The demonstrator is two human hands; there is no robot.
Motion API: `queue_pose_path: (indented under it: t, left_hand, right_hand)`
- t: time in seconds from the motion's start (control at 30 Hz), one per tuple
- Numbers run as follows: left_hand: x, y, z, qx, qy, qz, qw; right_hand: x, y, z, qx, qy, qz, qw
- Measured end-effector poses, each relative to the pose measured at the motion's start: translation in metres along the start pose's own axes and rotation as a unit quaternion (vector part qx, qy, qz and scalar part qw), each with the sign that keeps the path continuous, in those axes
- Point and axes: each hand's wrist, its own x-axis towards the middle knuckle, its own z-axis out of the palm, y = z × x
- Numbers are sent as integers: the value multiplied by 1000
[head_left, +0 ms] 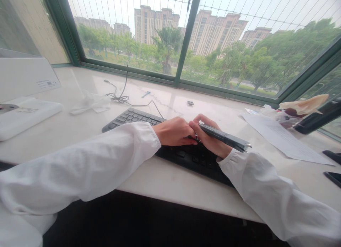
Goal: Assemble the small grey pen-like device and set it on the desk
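A black keyboard lies aslant on the white counter, partly covered by my hands and sleeves. Over its middle, my right hand grips a long black tool with metal prongs at the end that points towards my right sleeve. My left hand is closed, its fingers curled down, and meets my right fingertips. Between the hands shows a small shiny metal bit; whether it belongs to the tool I cannot tell. What my left fingers pinch, if anything, is hidden.
Behind the keyboard are a coiled cable, a small blue piece and small dark pieces. Crumpled tissue and white boxes stand left. A paper sheet lies right. A green-framed window borders the counter.
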Motion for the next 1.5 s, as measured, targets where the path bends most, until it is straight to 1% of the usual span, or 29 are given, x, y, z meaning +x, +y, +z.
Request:
queue_pose_path:
  t: [0.3, 0.33, 0.4, 0.47, 0.5, 0.57, 0.67, 0.73, 0.8, 0.87, 0.93, 1.0, 1.07, 1.17, 1.23, 1.3, 1.43, 1.5]
  left_hand:
    - [0, 1, -1, 9, -14, -8, 1000]
    - [0, 2, -2, 3, -10, -12, 1000]
    - [1, 4, -4, -4, 2, -19, 1000]
    - [2, 6, -5, -1, 5, -12, 1000]
    - [3, 8, -6, 5, 3, -4, 1000]
    - [4, 12, -6, 25, -5, 5, 1000]
    - [5, 17, -6, 64, -4, -23, 998]
    - [5, 18, -7, 88, -2, -51, 995]
    - [5, 16, -10, 116, -2, -88, 989]
    - [4, 11, -12, 152, -6, -125, 980]
    - [2, 5, -15, 186, -14, -141, 972]
    - [1, 1, -18, 207, -20, -132, 969]
    - [0, 0, -20, 215, -26, -104, 971]
    - [-1, 1, -24, 197, -47, -40, 978]
    - [-1, 2, -26, 171, -60, -8, 983]
    - [-2, 2, -27, 140, -65, 5, 988]
    - [-3, -2, -29, 99, -69, 7, 993]
    - [-4, -5, -29, 93, -64, -10, 994]
  right_hand:
    - [-2, -4, 0, 21, -1, 10, 1000]
    - [0, -5, -2, 35, 5, 16, 999]
    - [4, -7, -6, 86, 39, 34, 995]
    - [9, -6, -11, 143, 82, 55, 985]
    - [11, -4, -13, 159, 93, 65, 981]
    - [14, 2, -16, 146, 93, 82, 981]
    - [15, 11, -15, 69, 82, 91, 990]
    - [15, 14, -15, 44, 80, 83, 992]
    - [15, 14, -15, 60, 74, 79, 992]
    - [16, 14, -17, 102, 63, 87, 989]
    - [16, 13, -19, 153, 48, 106, 981]
    - [16, 11, -22, 208, 26, 126, 970]
    - [16, 9, -23, 267, -1, 140, 953]
    - [15, 5, -25, 344, -41, 153, 926]
    - [15, 5, -27, 369, -59, 164, 913]
    - [16, 5, -28, 378, -74, 182, 905]
    - [19, 10, -32, 397, -78, 219, 888]
    - [20, 12, -34, 411, -71, 234, 878]
